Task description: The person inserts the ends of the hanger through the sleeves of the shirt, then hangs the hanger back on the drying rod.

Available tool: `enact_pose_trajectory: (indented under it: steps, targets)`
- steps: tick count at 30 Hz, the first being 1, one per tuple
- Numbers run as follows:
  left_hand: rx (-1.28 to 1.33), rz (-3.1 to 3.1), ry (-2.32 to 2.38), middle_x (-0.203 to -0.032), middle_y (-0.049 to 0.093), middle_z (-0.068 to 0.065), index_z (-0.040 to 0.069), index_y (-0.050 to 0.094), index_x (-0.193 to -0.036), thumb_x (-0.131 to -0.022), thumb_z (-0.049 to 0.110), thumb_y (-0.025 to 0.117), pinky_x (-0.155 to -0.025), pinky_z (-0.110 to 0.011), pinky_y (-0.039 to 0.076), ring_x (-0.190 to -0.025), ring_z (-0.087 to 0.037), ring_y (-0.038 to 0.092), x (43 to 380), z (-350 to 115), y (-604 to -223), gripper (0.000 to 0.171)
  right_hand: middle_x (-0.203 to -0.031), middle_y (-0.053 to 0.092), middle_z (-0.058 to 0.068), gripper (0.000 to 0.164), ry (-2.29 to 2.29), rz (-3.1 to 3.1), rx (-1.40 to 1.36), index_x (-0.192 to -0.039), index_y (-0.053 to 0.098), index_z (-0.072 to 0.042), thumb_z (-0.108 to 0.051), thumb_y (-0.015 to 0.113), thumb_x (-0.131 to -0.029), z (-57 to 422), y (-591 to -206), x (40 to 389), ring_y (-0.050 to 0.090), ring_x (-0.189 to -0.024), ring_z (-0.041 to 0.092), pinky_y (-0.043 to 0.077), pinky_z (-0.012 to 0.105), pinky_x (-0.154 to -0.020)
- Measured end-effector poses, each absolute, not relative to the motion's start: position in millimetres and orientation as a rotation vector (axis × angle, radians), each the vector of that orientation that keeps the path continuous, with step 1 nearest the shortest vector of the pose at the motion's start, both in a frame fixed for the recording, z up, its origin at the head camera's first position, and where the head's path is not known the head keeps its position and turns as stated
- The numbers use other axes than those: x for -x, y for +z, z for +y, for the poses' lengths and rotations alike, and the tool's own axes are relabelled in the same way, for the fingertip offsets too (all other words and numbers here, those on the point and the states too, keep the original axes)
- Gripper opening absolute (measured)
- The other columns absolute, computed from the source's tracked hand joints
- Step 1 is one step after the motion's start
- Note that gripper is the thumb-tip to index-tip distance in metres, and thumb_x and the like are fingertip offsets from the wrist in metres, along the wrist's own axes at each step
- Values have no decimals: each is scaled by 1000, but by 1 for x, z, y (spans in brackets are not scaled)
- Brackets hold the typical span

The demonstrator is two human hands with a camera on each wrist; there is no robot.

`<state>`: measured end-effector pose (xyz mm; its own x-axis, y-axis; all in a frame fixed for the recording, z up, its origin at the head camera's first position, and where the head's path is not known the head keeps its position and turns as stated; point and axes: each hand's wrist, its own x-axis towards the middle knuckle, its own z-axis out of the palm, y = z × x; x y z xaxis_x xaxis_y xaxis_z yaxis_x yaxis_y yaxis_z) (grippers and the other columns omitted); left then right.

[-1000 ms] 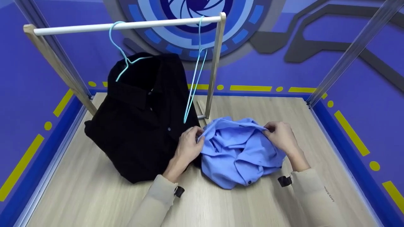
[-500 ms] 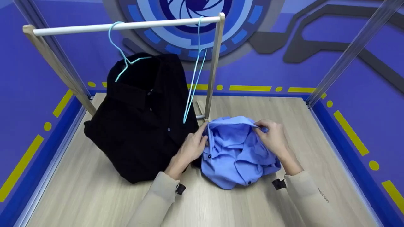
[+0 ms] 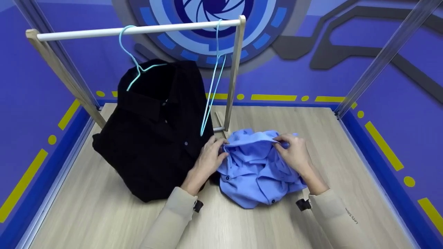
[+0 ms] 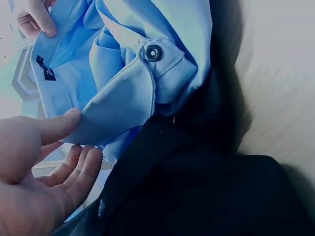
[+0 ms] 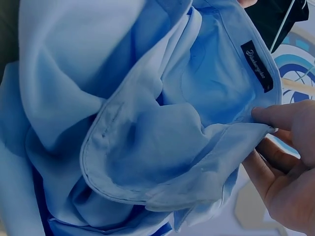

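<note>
Since the one-second-old frame, my right hand (image 3: 294, 152) has slid inward along the collar (image 3: 254, 138) of the blue shirt (image 3: 254, 188), and a button on the left of that shirt has come into view. Black shirt and rack unchanged.

Rundown, big to small:

- Purple-blue wall panels (image 3: 294, 79) behind and on both sides, yellow dashes near the base.
- Wood-grain table top (image 3: 349, 148) under everything.
- Rack (image 3: 166, 27): white bar, wooden legs, standing toward the back left.
- Black shirt (image 3: 148, 155): hanging off the rack on the left hanger (image 3: 139, 66), collar gaping.
- Blue shirt: bunched on the table top, just right of the black shirt, nearer me than the rack's right leg. Collar up and open between my hands.
- Right hanger (image 3: 210, 90): bare, light blue, hooked on the bar by the right leg.
- Both hands grasping blue fabric. Left hand (image 3: 209, 155): thumb over the shirt's left edge, fingers underneath. Right: pinching the collar on the right side, thumb inside, fingers behind.
- Black wrist modules (image 3: 198, 206), one by each beige cuff (image 3: 327, 204).
- Label (image 5: 257, 66): black, light script, inside the collar. 
- Dark button (image 4: 153, 52): left side of the blue shirt, face up.
</note>
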<state>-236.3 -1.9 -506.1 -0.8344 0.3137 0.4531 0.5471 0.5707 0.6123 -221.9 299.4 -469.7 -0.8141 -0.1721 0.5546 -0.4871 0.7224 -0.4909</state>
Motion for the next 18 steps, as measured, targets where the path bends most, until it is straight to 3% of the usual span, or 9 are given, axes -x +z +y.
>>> enact_pose_trajectory:
  steps: [5,11,14,18]
  targets:
    - [701,-2478,-1120,-102,67,-9,3,71,-97,-81,3,86,-87,-41,51,-97,-29,64,239,-3,-505,22,-93,76,12,17,887,-2440,-527,-95,78,-1,9,78,-82,299,-474,223,73,-89,28,57,45,-79]
    - [689,-2418,-1094,-91,71,-6,4,71,-89,-80,8,87,-80,-39,54,-89,-26,67,241,-9,-501,19,-96,76,8,12,932,-2473,-561,-100,77,-2,-2,80,-88,300,-475,223,72,-91,24,57,43,-78]
    - [650,-2366,-1128,-87,70,-5,4,71,-87,-82,12,87,-75,-37,55,-84,-24,68,241,-13,-497,18,-98,76,7,11,965,-2501,-588,-104,77,-3,-8,76,-94,301,-475,223,72,-93,22,57,43,-80]
    - [617,-2291,-1169,-85,69,-3,6,73,-87,-84,16,86,-72,-35,55,-80,-22,69,241,-19,-493,17,-108,75,6,19,1032,-2538,-644,-113,76,-4,0,65,-99,304,-474,222,69,-102,22,55,46,-85]
